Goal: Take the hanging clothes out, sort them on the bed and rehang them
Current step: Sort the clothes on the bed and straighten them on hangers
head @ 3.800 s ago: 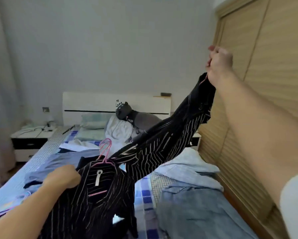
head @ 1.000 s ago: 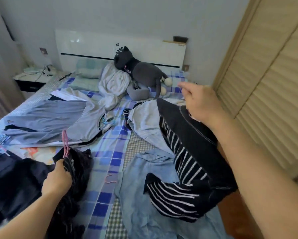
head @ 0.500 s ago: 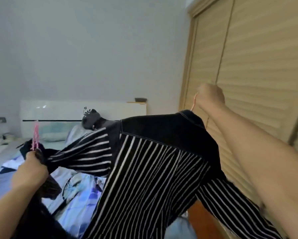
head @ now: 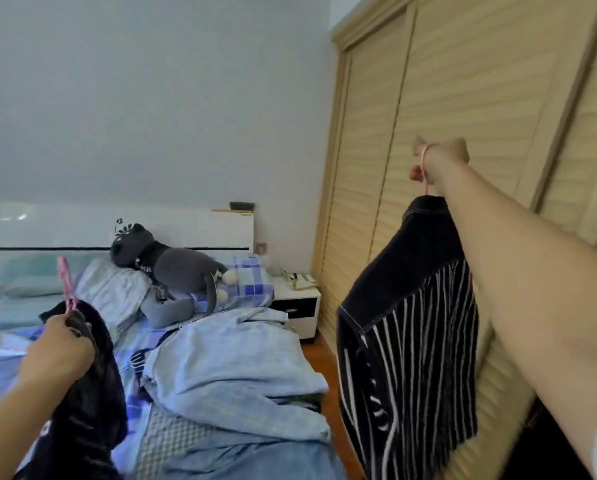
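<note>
My right hand (head: 444,157) is raised in front of the wardrobe doors (head: 463,98) and grips the pink hook of a hanger (head: 425,164). A black shirt with white stripes (head: 411,341) hangs from that hanger below my forearm. My left hand (head: 60,348), low at the left over the bed (head: 186,434), grips a dark garment (head: 96,393) together with its pink hanger (head: 65,282), whose hook sticks up above my fist. Pale blue clothes (head: 234,358) lie heaped on the bed between my arms.
A grey plush cat (head: 172,265) lies against the white headboard (head: 193,226), beside pillows. A white nightstand (head: 297,303) stands between the bed and the closed slatted wardrobe. A strip of wooden floor (head: 321,368) runs along the wardrobe. More garments and a wire hanger (head: 136,360) lie on the checked sheet.
My right hand has carried the striped shirt up and to the right, so it now hangs straight down by the wardrobe. My left hand keeps its hold on the dark garment and pink hanger.
</note>
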`<move>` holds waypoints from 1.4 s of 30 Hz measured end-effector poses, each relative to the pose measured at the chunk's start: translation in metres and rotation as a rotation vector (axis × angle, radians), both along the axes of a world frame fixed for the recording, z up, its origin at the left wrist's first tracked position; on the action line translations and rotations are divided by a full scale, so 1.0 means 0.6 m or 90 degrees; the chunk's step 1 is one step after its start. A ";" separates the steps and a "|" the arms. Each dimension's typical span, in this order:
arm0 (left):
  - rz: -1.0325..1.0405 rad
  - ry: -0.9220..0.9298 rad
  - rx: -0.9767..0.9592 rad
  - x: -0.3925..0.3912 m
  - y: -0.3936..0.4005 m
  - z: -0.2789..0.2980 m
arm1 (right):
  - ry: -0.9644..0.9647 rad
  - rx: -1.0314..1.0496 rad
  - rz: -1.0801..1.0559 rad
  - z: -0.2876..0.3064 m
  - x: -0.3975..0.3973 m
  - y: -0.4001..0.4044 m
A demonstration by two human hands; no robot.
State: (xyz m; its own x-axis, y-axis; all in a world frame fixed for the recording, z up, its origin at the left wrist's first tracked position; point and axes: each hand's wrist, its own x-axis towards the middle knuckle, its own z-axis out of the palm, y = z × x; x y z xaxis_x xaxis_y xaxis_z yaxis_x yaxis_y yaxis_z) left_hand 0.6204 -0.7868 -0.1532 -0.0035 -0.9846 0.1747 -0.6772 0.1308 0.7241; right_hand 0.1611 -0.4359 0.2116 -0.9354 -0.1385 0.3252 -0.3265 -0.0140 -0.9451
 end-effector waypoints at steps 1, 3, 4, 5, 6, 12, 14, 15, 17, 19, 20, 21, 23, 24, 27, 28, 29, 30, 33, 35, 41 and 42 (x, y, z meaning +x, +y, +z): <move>-0.010 0.008 0.000 -0.001 0.000 -0.001 | -0.002 0.007 0.107 -0.007 0.022 -0.016; -0.012 0.018 -0.006 -0.002 0.051 0.031 | -0.017 0.091 0.291 -0.026 0.058 -0.054; -0.009 0.025 -0.009 0.001 0.074 0.043 | -0.030 0.167 0.363 -0.045 0.075 -0.072; -0.014 0.027 -0.019 0.008 0.094 0.049 | -0.032 0.249 0.419 -0.070 0.086 -0.093; -0.013 0.027 -0.016 0.019 0.107 0.049 | -0.043 0.333 0.467 -0.099 0.099 -0.113; 0.057 0.016 0.011 0.144 0.141 -0.016 | -0.131 0.677 0.566 -0.414 0.197 -0.291; 0.085 0.020 0.014 0.192 0.136 -0.051 | -0.141 0.702 0.526 -0.570 0.250 -0.345; 0.101 0.019 0.019 0.216 0.133 -0.069 | -0.154 0.718 0.511 -0.637 0.286 -0.364; 0.128 0.003 0.033 0.263 0.122 -0.102 | -0.159 0.731 0.499 -0.771 0.363 -0.404; 0.140 -0.007 0.043 0.309 0.103 -0.123 | -0.128 0.763 0.479 -0.848 0.446 -0.439; 0.146 -0.007 0.050 0.332 0.088 -0.127 | -0.145 0.761 0.460 -0.872 0.484 -0.458; 0.154 -0.003 0.057 0.357 0.071 -0.129 | -0.175 0.751 0.463 -0.885 0.523 -0.474; 0.172 0.006 0.050 0.408 0.030 -0.131 | -0.175 0.744 0.437 -0.918 0.586 -0.518; 0.179 0.009 0.044 0.432 0.011 -0.127 | -0.167 0.744 0.425 -0.934 0.612 -0.543; 0.203 0.008 0.033 0.497 -0.043 -0.119 | -0.100 0.736 0.449 -0.987 0.696 -0.616; 0.213 0.006 0.029 0.512 -0.056 -0.118 | -0.086 0.732 0.477 -1.000 0.729 -0.636; 0.219 0.005 0.027 0.522 -0.067 -0.119 | -0.079 0.724 0.501 -1.019 0.760 -0.655; 0.220 0.005 0.026 0.529 -0.076 -0.123 | -0.061 0.726 0.519 -1.045 0.786 -0.673; 0.196 -0.013 0.038 0.544 -0.091 -0.160 | -0.092 0.818 0.546 -1.130 0.822 -0.674; 0.211 -0.022 0.056 0.559 -0.097 -0.184 | -0.092 0.918 0.587 -1.193 0.806 -0.651; 0.218 -0.018 0.109 0.558 -0.101 -0.262 | 0.098 0.988 0.733 -1.285 0.802 -0.587; 0.207 -0.011 0.118 0.544 -0.099 -0.282 | 0.200 1.027 0.747 -1.299 0.800 -0.576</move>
